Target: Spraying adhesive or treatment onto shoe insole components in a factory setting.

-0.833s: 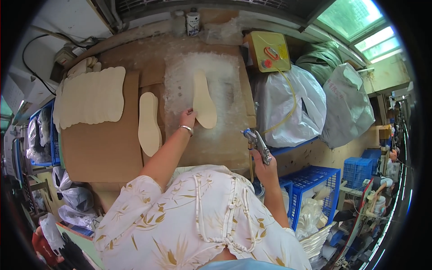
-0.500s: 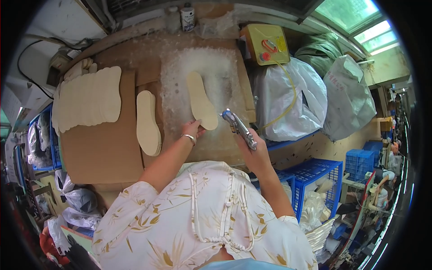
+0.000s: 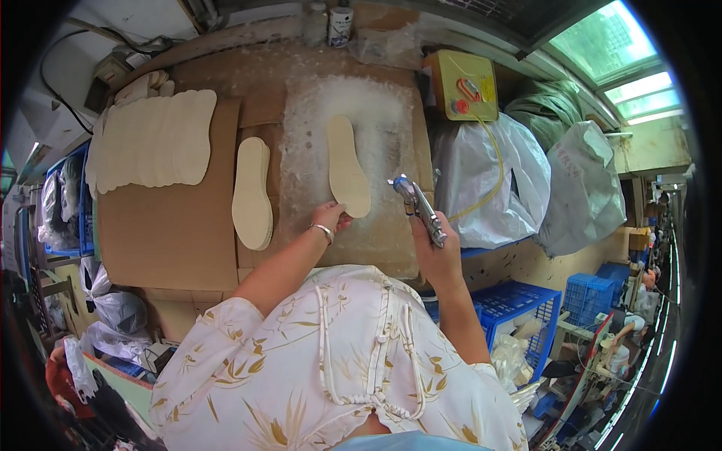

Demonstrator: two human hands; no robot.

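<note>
A cream insole (image 3: 349,161) lies over the whitish, residue-coated patch of the cardboard-covered table. My left hand (image 3: 331,216) pinches its near end between thumb and fingers. To the right of it, my right hand (image 3: 442,244) is closed round a metal spray gun (image 3: 423,213), whose blue-ringed nozzle points toward the insole with a gap between them. Left of my left hand rests a small stack of matching insoles (image 3: 253,192). Farther left, a row of overlapping insoles (image 3: 154,141) is fanned out on a brown cardboard sheet (image 3: 169,233).
A yellow can (image 3: 470,83) with a red cap stands at the back right, a yellowish hose (image 3: 499,169) running from it. White sacks (image 3: 481,180) bulge beside the table. Blue crates (image 3: 519,312) sit low at right. At the back edge are a bottle (image 3: 340,26) and plastic film.
The view has shifted a little. The spray gun in my right hand has moved slightly away from the insole, to the right. My left hand keeps its hold on the insole's near end.
</note>
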